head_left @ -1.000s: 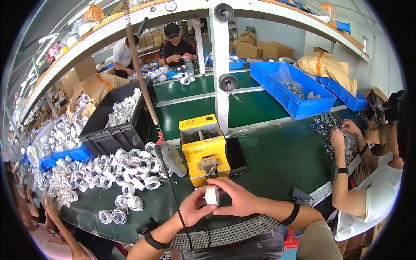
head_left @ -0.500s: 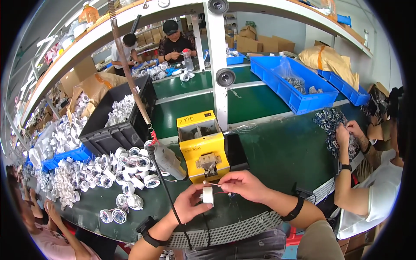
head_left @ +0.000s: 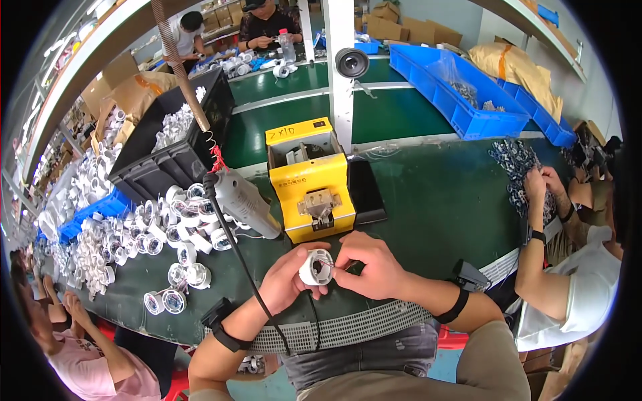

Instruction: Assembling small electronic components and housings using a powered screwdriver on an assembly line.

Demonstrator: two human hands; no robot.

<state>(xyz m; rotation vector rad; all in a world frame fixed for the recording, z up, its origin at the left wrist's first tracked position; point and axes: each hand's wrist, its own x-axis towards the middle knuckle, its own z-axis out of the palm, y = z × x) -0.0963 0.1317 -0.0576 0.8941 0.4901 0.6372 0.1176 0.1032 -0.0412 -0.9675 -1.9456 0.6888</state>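
Observation:
My left hand (head_left: 286, 279) is wrapped round a white round plastic housing (head_left: 313, 269), its open side tilted up toward me. At that opening the fingers of my right hand (head_left: 369, 264) pinch a thin wire (head_left: 330, 264); a small dark piece sticks out near the fingertips, too small to name. Just beyond both hands stands a yellow bench machine (head_left: 309, 184) with a metal head at its front. To its left, a grey electric screwdriver (head_left: 244, 202) hangs from a spring, and its black cable runs down past my left hand.
Many white round housings (head_left: 175, 220) lie piled on the green table at left, below a black crate (head_left: 167, 154) of white parts. A blue bin (head_left: 455, 100) stands far right. Beside me on the right, a person (head_left: 562, 294) handles a heap of wires (head_left: 515, 174).
The housing has turned from side-on so that its open face now shows. My right hand has come closer, down to its rim. The view has tipped downward.

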